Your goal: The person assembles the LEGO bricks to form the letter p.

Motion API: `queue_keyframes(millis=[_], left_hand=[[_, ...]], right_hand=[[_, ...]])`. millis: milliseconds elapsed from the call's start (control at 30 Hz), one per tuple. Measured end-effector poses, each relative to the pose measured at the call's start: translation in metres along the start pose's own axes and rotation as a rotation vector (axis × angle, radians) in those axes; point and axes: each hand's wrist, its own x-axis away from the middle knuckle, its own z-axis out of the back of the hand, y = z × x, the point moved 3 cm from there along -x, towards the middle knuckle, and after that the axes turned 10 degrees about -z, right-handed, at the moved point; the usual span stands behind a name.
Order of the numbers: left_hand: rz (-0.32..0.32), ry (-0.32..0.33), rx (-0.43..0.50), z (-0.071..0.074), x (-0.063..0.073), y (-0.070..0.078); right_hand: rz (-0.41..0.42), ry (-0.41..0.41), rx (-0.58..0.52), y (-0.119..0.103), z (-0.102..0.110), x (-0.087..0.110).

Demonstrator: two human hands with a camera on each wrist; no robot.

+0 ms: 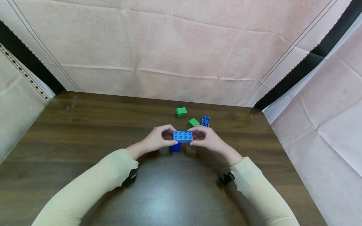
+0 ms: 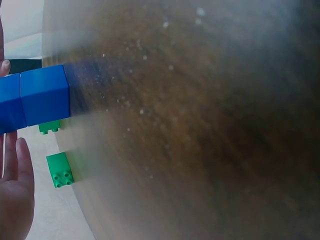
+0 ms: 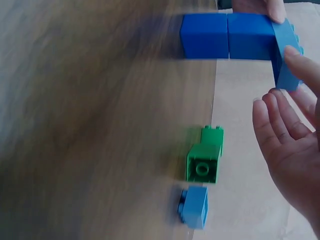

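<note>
A light blue eight-stud toy brick [image 1: 183,137] lies across the top of two stacked dark blue bricks [image 3: 205,36], its studs facing up. The right wrist view shows this top brick [image 3: 286,60] slightly slanted to the stack, overhanging it on one side. My left hand [image 1: 156,139] pinches its left end between thumb and fingers. At the opposite end my right hand [image 1: 210,138] grips it the same way, thumb along the near side. From the left wrist, only the dark blue stack [image 2: 45,95] shows, standing on the table; the light blue brick is out of frame.
Behind the hands, two green bricks [image 1: 181,112] lie on the wooden table [image 1: 113,116]. Close to the nearer green brick [image 1: 193,122] sits another blue brick [image 1: 205,121], tipped so its hollow underside shows. Pale cloth [image 1: 181,47] hangs beyond the table's far edge.
</note>
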Motion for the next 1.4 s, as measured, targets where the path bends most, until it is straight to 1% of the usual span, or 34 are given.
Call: queue_keyframes(millis=[67, 133, 300, 367, 500, 667, 833, 1000, 1100, 1200, 1400], left_hand=[[-0.001, 0.001, -0.008, 0.000, 0.000, 0.000], [-0.006, 0.003, -0.013, 0.000, 0.000, 0.000], [-0.009, 0.002, -0.022, 0.001, 0.000, -0.001], [-0.004, -0.001, -0.025, 0.001, 0.001, -0.001], [-0.006, -0.008, -0.025, 0.001, 0.000, -0.001], [-0.008, -0.012, -0.017, 0.000, -0.001, -0.002], [-0.007, -0.014, -0.015, 0.000, -0.001, -0.002], [-0.005, -0.013, -0.012, 0.000, -0.001, -0.001], [-0.003, -0.013, -0.011, 0.000, -0.001, -0.001], [-0.009, -0.012, -0.010, 0.000, -0.001, -0.001], [-0.005, -0.010, -0.009, 0.000, 0.000, 0.000]], right_hand=[[-0.022, 0.021, 0.022, 0.005, 0.004, -0.001], [-0.060, 0.060, 0.035, 0.011, 0.009, -0.002], [-0.194, 0.224, 0.052, 0.025, 0.021, -0.011], [-0.237, 0.276, 0.069, 0.029, 0.025, -0.016], [-0.299, 0.328, 0.097, 0.030, 0.028, -0.027], [-0.337, 0.338, 0.124, 0.029, 0.026, -0.042], [-0.379, 0.308, 0.146, 0.031, 0.021, -0.053], [-0.422, 0.288, 0.210, 0.032, 0.015, -0.062], [-0.437, 0.282, 0.270, 0.031, 0.012, -0.067], [-0.456, 0.281, 0.308, 0.029, 0.009, -0.069], [-0.479, 0.279, 0.305, 0.029, 0.006, -0.070]])
